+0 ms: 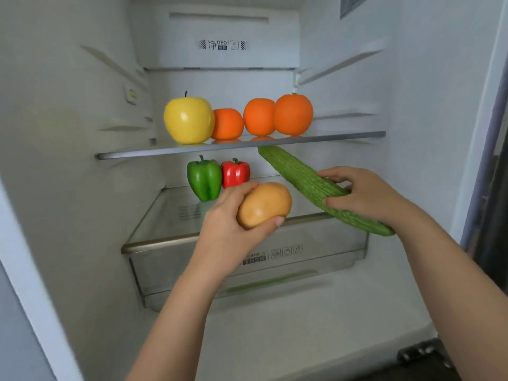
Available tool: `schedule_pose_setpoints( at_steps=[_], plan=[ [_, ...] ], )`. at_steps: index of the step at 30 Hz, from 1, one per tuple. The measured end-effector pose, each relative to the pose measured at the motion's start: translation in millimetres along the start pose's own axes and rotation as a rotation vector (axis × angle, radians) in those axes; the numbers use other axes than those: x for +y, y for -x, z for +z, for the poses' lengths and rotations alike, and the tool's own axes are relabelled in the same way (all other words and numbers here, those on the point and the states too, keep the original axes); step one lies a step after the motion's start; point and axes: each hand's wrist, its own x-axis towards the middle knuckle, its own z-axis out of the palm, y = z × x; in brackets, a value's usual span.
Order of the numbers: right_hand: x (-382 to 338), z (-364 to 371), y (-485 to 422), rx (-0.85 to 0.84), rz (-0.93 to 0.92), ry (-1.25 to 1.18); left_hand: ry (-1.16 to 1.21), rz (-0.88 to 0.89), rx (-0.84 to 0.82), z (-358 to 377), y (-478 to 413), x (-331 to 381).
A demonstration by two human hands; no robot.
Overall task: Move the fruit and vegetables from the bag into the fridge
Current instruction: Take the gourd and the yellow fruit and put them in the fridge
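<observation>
**Both hands loaded at the open fridge**

The left hand point(228, 215) is wrapping its fingers round a potato point(265, 204), holding it over the front of the lower shelf point(165, 215). The right hand point(365, 196) is clamping a long bumpy gourd point(297, 174), its far tip angling up under the upper shelf point(343, 136). Behind, a green pepper point(204, 178) and red pepper point(235, 173) are standing side by side. Above, an apple point(188, 119) and three oranges point(259, 116) are lining up inside the fridge point(68, 105).
</observation>
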Motion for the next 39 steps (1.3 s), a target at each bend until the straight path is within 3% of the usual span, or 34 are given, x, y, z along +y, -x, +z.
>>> schedule_pose_setpoints(
  at_steps=[7, 15, 23, 39],
  plan=[
    [11.0, 0.5, -47.4, -0.061, -0.066, 0.067, -0.024, -0.081, -0.141, 9.7, -43.1, -17.0],
    [34.2, 13.0, -91.9, -0.265, -0.115, 0.114, -0.078, -0.143, -0.381, 17.6, -85.5, -37.7],
    [46.5, 15.5, -116.0, -0.269, -0.085, 0.17, -0.131, -0.197, -0.507, 28.5, -116.2, -50.1],
    [38.2, 17.1, -122.3, -0.228, -0.116, 0.173, -0.142, -0.123, -0.438, 38.7, -117.0, -56.9]
  ],
)
